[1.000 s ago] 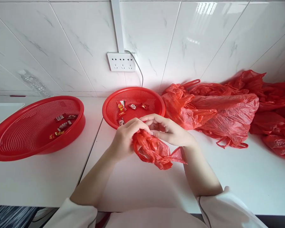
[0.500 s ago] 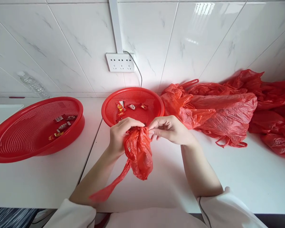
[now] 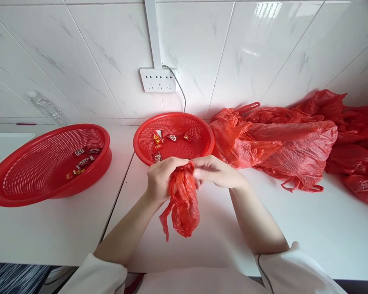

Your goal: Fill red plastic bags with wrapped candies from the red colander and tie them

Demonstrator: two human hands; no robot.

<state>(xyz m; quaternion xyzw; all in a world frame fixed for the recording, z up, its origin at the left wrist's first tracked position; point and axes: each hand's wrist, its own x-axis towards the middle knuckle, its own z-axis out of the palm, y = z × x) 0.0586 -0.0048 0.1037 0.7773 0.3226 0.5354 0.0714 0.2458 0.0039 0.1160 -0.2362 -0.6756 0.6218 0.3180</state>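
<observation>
Both hands meet over the white counter [image 3: 309,228], just in front of the smaller red basket [image 3: 202,128]. My left hand [image 3: 159,179] is closed around the top of a small red plastic bag [image 3: 182,204], which hangs down crumpled below the fist. My right hand [image 3: 216,172] pinches the same bag's upper edge, fingers pressed together and slightly blurred. The smaller basket holds several wrapped candies [image 3: 159,141].
A larger red basket [image 3: 24,179] with several candies [image 3: 81,161] sits at the left. A heap of red plastic bags [image 3: 288,143] lies along the wall at the right. A wall socket [image 3: 157,80] with a cord is above; a clear bottle [image 3: 47,109] lies at the back left.
The bag was bunched between both hands, then hung with a long tail toward the lower left. That tail has been drawn up, and my right hand has closed in on the top.
</observation>
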